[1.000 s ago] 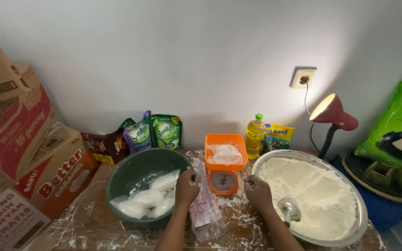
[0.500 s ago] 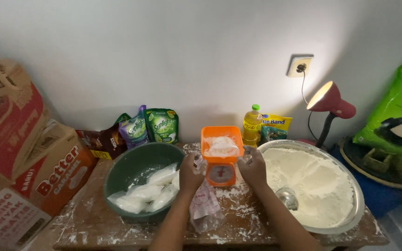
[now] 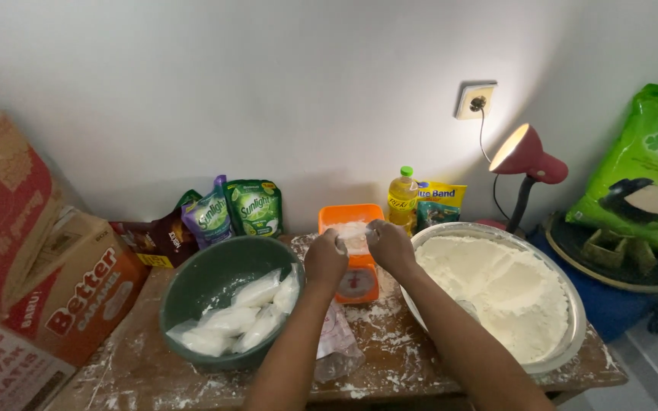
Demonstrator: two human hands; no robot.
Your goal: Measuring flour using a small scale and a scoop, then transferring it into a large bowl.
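Note:
An orange kitchen scale point(image 3: 353, 285) stands mid-table with a clear plastic bag of white flour point(image 3: 352, 232) in its tray. My left hand point(image 3: 324, 257) and my right hand point(image 3: 388, 243) are raised over the tray, each pinching an edge of that bag's mouth. A stack of empty clear bags point(image 3: 334, 342) lies on the table below the scale. Left of it, a green bowl point(image 3: 199, 288) holds several filled, sealed flour bags point(image 3: 241, 316). A wide metal basin point(image 3: 569, 301) heaped with flour point(image 3: 496, 293) sits to the right.
Cardboard boxes point(image 3: 39, 281) are stacked at the left. Green and purple pouches point(image 3: 234, 209), a yellow oil bottle point(image 3: 403, 199) and a red lit desk lamp point(image 3: 525, 161) line the wall. A green sack point(image 3: 641, 167) stands at far right. The wooden tabletop point(image 3: 142, 369) is dusted with flour.
Both hands rose from the tabletop beside the empty bags to the scale's tray and took hold of the flour bag's mouth. The view tilted upward slightly.

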